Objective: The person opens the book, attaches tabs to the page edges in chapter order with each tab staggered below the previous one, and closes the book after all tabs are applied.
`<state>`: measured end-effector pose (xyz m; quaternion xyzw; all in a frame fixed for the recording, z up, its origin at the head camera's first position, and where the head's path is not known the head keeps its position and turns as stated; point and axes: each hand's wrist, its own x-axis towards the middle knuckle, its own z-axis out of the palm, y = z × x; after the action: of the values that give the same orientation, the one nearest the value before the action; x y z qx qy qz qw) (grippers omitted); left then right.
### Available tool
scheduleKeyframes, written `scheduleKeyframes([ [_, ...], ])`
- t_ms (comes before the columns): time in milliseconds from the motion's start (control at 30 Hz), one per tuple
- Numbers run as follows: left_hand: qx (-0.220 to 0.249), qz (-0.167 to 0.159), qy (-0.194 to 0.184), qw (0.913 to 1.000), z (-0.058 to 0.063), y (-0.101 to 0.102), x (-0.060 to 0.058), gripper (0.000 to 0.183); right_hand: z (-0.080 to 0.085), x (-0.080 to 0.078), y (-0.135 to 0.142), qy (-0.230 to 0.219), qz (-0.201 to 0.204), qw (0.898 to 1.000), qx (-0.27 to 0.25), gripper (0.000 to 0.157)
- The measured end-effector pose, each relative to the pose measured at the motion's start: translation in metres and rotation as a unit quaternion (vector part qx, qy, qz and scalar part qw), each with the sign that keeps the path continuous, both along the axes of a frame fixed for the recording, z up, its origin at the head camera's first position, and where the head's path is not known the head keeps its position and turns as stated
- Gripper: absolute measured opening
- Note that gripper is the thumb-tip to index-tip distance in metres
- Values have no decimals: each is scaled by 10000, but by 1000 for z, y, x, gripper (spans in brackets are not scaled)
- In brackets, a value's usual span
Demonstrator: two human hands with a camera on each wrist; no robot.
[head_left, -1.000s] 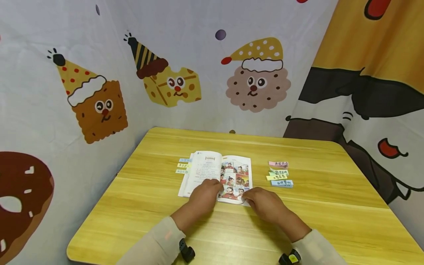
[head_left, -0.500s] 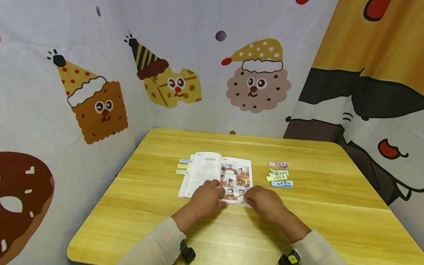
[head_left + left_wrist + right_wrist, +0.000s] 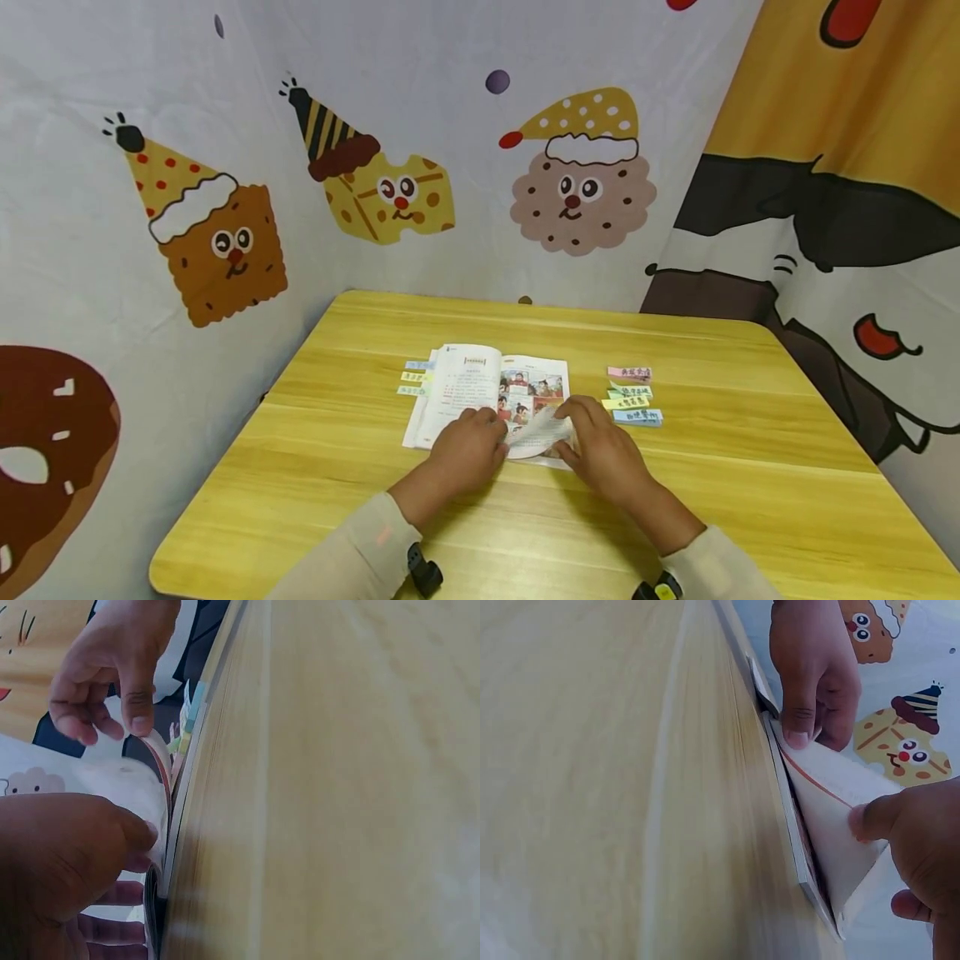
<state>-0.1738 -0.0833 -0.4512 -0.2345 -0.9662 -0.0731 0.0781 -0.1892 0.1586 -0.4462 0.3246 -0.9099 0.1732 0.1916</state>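
An open book, with text on its left page and a comic on its right page, lies on the table. My left hand presses near the lower end of the spine, its thumb low on the paper in the right wrist view. At the lower right corner, my right hand holds up a page, thumb against its printed underside. The page bends upward and leftward, covering the lower comic panels. In the left wrist view, my right thumb meets the curled paper edge.
Several coloured sticky tabs with handwriting lie to the right of the book. More tabs stick out from its left edge. The wooden table meets a cartoon-printed cloth wall at the back.
My right hand has lifted the lower right page corner, which lay nearly flat before, and its fingers have spread. My left hand has shifted slightly, staying on the book.
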Motion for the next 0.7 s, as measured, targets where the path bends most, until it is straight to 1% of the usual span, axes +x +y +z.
scheduleKeyframes([
  [67, 64, 118, -47, 9999, -1, 0, -1, 24, 1, 1, 1, -69, 49, 9999, 58, 45],
  [167, 221, 336, -180, 9990, 0, 0, -1, 35, 3, 3, 1, -385, 115, 9983, 416, 35],
  [267, 506, 537, -398, 9965, 2, 1, -2, 47, 2, 4, 2, -858, 216, 9925, 844, 27],
  [367, 900, 774, -597, 9911, 5, 2, -2, 57, 1, 4, 3, -1152, 280, 9869, 1091, 23],
  [433, 1201, 922, -612, 9866, 6, 2, -3, 61, 0, 4, 3, -1176, 334, 9856, 1168, 20],
  [567, 1709, 1131, -447, 9778, 6, 1, -3, 67, 1, 3, 3, -1086, 378, 9857, 1231, 18],
  [633, 1858, 1194, -343, 9747, 5, 0, -3, 69, 2, 3, 2, -1102, 394, 9851, 1262, 17],
  [700, 1903, 1257, -302, 9732, 5, -2, -3, 70, 2, 2, 2, -1139, 386, 9843, 1290, 17],
])
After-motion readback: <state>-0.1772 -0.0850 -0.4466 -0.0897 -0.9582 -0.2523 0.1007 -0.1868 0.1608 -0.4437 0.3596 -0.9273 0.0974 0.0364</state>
